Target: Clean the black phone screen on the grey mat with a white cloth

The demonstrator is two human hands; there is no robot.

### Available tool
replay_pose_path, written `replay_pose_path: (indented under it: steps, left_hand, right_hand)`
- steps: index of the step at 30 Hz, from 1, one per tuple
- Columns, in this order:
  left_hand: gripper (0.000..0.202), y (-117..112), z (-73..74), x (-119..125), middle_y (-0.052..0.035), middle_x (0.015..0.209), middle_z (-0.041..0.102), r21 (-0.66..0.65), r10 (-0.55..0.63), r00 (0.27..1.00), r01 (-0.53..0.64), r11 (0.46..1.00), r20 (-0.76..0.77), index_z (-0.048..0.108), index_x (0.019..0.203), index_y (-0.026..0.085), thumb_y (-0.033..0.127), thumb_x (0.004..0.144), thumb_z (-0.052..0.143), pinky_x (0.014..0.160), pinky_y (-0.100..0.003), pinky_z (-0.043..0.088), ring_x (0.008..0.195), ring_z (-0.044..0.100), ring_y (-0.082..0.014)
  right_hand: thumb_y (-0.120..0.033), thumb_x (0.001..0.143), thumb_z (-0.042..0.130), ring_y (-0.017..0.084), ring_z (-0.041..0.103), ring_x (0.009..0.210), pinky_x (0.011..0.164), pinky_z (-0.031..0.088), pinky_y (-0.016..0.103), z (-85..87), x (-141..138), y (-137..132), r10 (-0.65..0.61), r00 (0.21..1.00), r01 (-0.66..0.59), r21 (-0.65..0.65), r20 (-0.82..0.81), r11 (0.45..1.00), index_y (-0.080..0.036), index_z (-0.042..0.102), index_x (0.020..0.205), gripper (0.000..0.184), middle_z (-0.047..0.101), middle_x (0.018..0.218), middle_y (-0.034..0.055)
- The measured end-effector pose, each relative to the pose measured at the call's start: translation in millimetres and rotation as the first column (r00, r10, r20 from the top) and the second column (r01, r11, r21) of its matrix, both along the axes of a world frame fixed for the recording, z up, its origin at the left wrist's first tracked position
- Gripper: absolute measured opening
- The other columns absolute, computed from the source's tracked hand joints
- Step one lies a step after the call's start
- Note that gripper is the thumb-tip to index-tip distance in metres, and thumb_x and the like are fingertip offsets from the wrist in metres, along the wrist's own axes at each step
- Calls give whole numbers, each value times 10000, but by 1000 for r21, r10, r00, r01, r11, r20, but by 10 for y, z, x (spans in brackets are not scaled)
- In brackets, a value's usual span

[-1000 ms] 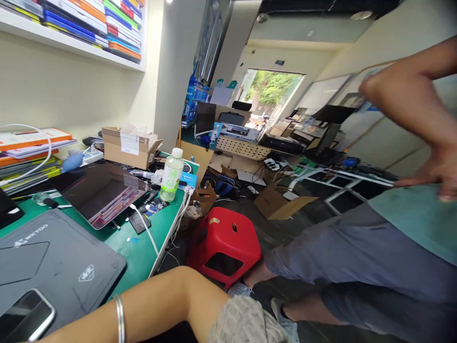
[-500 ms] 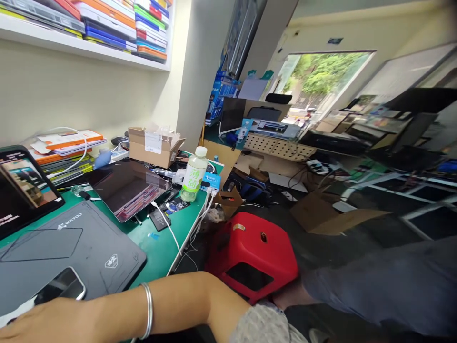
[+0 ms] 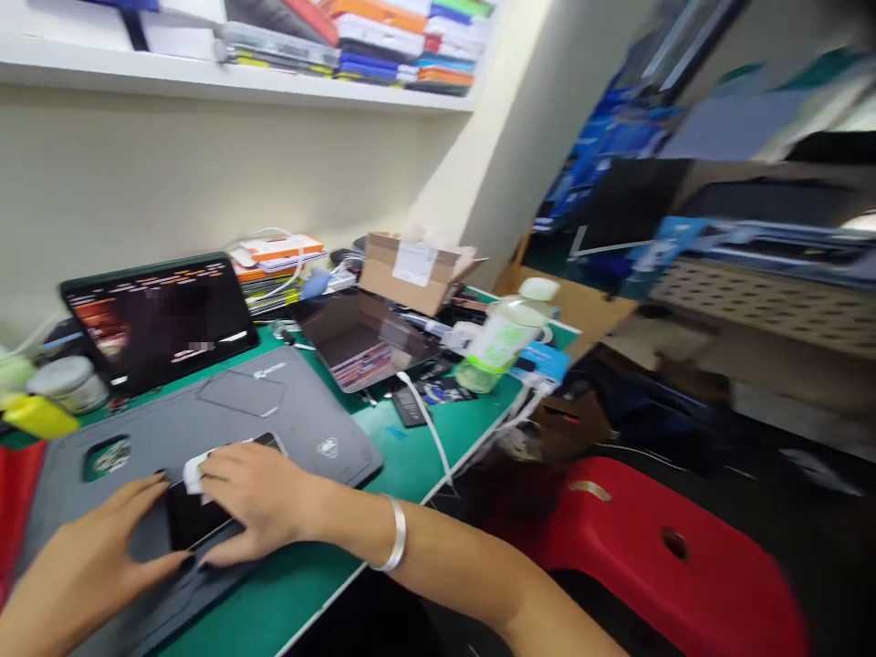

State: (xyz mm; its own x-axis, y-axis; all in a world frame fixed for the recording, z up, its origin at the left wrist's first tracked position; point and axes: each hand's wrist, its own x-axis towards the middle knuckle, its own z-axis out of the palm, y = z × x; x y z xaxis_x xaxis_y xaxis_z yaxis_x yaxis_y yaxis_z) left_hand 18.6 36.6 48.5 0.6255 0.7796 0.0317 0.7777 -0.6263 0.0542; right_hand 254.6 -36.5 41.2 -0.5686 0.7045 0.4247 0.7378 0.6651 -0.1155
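A black phone [image 3: 195, 520] lies screen-up on a grey work mat [image 3: 301, 415] on the green bench. My right hand [image 3: 264, 497], with a silver bangle on the wrist, rests over the phone. Its fingers are pinched on a small white cloth [image 3: 193, 469] pressed against the screen's upper end. My left hand [image 3: 88, 557] lies flat on the mat at the phone's left edge, fingers stretched out and touching it.
A lit tablet [image 3: 161, 319] leans behind the mat. A second tablet [image 3: 362, 339] with a white cable, a plastic bottle [image 3: 498, 345] and a cardboard box [image 3: 411, 271] stand further right. A white jar [image 3: 68, 383] sits at left. A red stool [image 3: 657, 566] stands beside the bench.
The view swung left and down to the bench. Both my hands came onto the phone, the right now with a white cloth. The seated person at right has left the view.
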Motion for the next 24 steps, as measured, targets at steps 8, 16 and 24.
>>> replay_pose_path:
  steps: [8,16,24]
  left_hand:
    - [660,-269,278,169,-136,1397,536,-137,17,996,-28,990,-82,592,1272,173,472,687,655,1000,-475,469,1219,560,-356]
    - [548,-371,266,194,-115,1321,596,-145,14,999,-19,989,-39,602,1208,197,400,700,639,915,-435,509,1123,621,-334]
    - [753,-392,230,188,-133,1394,538,-144,53,998,-55,988,-20,405,1406,179,387,711,608,947,-448,484,1213,560,-339]
  right_hand:
    - [-469,765,710,256,577,1122,992,450,357,-132,-55,-101,87,976,-108,-100,-201,989,-97,631,1107,511,646,1194,135]
    - [-461,791,683,262,494,1264,1112,346,385,-145,-185,-186,225,950,-266,-181,-217,947,-90,586,1236,588,593,1313,147]
    - [-527,774,689,318,422,1320,1098,343,453,-125,-165,-222,167,976,-196,-232,-139,953,-151,591,1236,604,517,1375,185]
